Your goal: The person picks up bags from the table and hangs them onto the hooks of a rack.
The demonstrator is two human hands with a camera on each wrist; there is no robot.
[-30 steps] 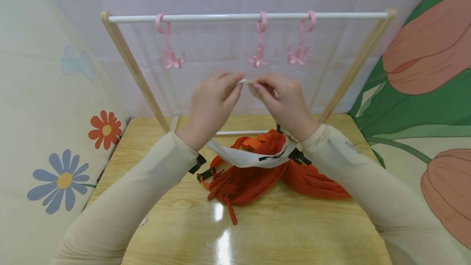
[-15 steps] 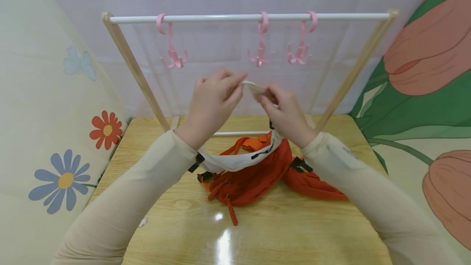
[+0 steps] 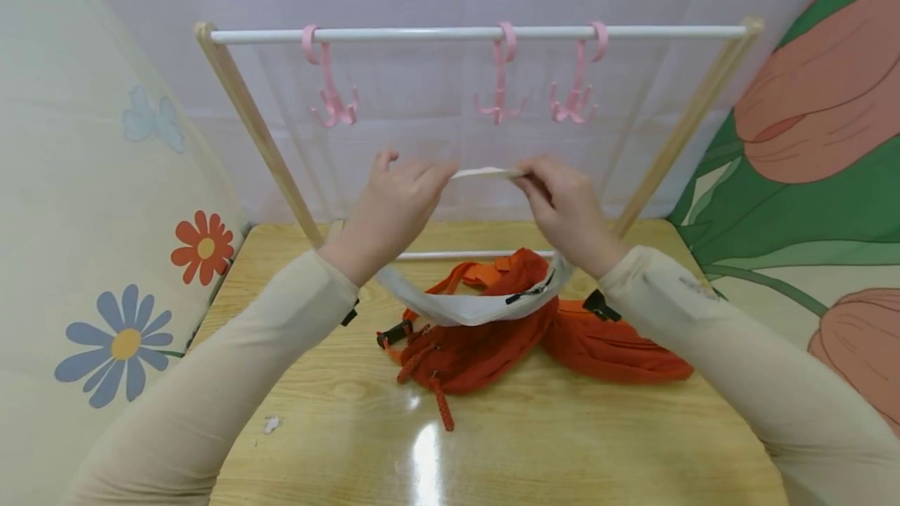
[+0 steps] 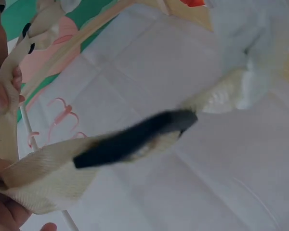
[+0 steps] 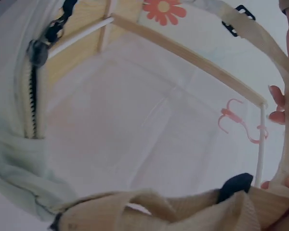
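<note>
The left hand (image 3: 397, 209) and right hand (image 3: 573, 213) pinch the strap (image 3: 485, 172) of the white bag (image 3: 467, 309), which hangs just below mid-frame. Pulling evenly and smoothing out twists should help it hang level.

left hand (image 3: 395, 208), right hand (image 3: 571, 213), both pinching

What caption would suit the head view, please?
Left hand and right hand hold a white bag's strap above a table.

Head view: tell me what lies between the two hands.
A pale strap spans from the left hand to the right hand, as the head view shows.
</note>
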